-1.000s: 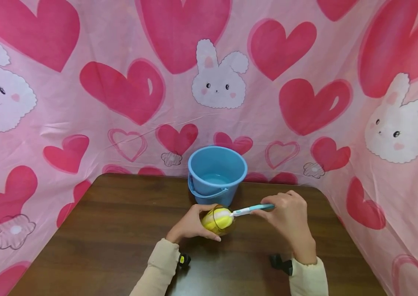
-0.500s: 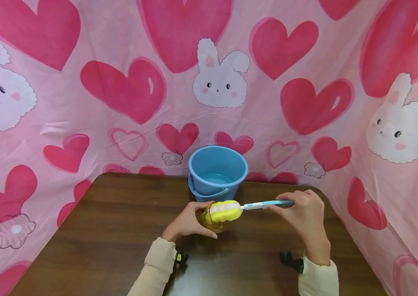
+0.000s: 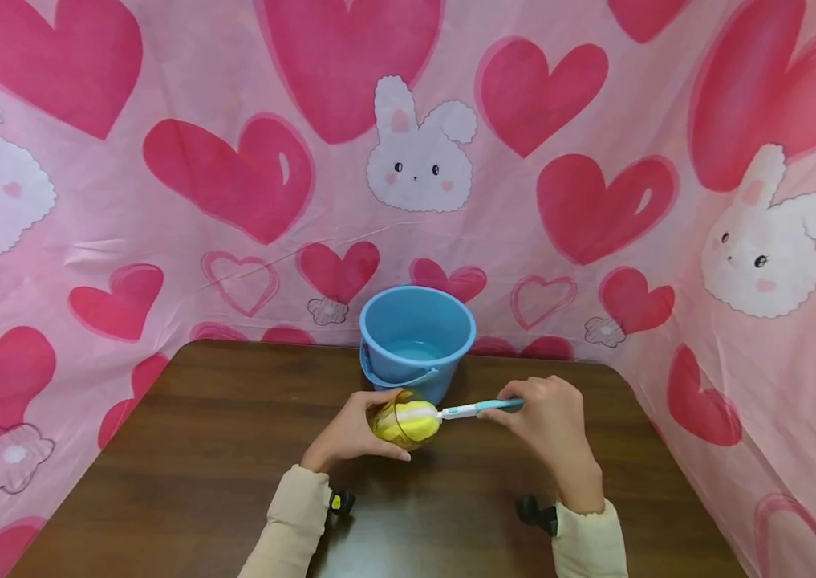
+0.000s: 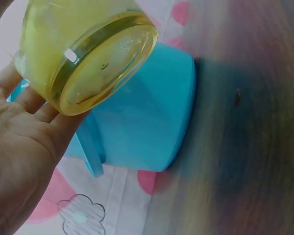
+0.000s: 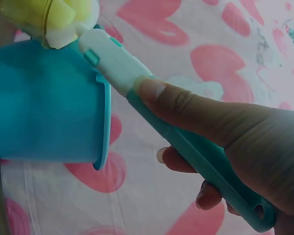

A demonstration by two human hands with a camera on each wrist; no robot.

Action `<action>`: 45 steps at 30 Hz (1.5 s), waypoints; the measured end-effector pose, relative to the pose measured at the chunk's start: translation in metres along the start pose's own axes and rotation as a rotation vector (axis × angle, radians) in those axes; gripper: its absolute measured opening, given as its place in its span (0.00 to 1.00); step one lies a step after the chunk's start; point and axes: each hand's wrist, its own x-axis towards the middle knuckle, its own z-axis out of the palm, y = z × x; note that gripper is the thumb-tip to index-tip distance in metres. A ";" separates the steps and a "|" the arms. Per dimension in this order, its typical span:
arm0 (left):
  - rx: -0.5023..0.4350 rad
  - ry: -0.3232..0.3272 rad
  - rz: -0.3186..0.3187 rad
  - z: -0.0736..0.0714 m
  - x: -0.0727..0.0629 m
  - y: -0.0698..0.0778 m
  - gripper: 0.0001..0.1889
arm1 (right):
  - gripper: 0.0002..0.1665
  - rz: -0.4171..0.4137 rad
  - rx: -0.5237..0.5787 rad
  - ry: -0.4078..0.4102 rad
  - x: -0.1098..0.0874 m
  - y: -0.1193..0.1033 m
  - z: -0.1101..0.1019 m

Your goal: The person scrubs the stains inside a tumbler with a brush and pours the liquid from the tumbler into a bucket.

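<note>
My left hand (image 3: 346,433) holds an amber glass cup (image 4: 105,66) around its side, tilted with its mouth to the right and its thick base showing in the left wrist view. Inside the cup sits the yellow-and-white sponge head (image 3: 418,420) of a cup brush, its end sticking out a little past the rim. My right hand (image 3: 550,413) grips the brush's teal-and-white handle (image 5: 159,120), thumb laid along the top and fingers beneath. Both hands are raised in front of a blue bucket (image 3: 418,365), and the cup overlaps its lower front in the head view.
The bucket stands at the back of a dark wooden table (image 3: 234,417), with some water in its bottom and its handle (image 3: 400,381) hanging down in front. A pink cloth (image 3: 249,64) printed with hearts and rabbits hangs behind the table and along both sides.
Half a second ago the sponge head was drawn partway out of the cup to the right. Now my right hand has moved left and the sponge is deeper inside again.
</note>
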 end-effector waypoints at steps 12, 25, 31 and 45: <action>-0.010 -0.010 0.007 -0.002 0.000 -0.007 0.45 | 0.23 -0.053 -0.003 -0.004 -0.002 -0.014 -0.011; -0.001 -0.046 -0.043 0.000 0.000 -0.004 0.45 | 0.38 -0.043 0.040 0.126 -0.006 0.010 -0.024; -0.018 -0.053 -0.009 0.001 0.001 0.000 0.43 | 0.31 -0.046 0.047 0.149 -0.006 0.012 -0.023; 0.068 -0.057 -0.016 0.005 0.003 -0.001 0.46 | 0.25 -0.171 -0.010 0.127 0.001 -0.013 0.002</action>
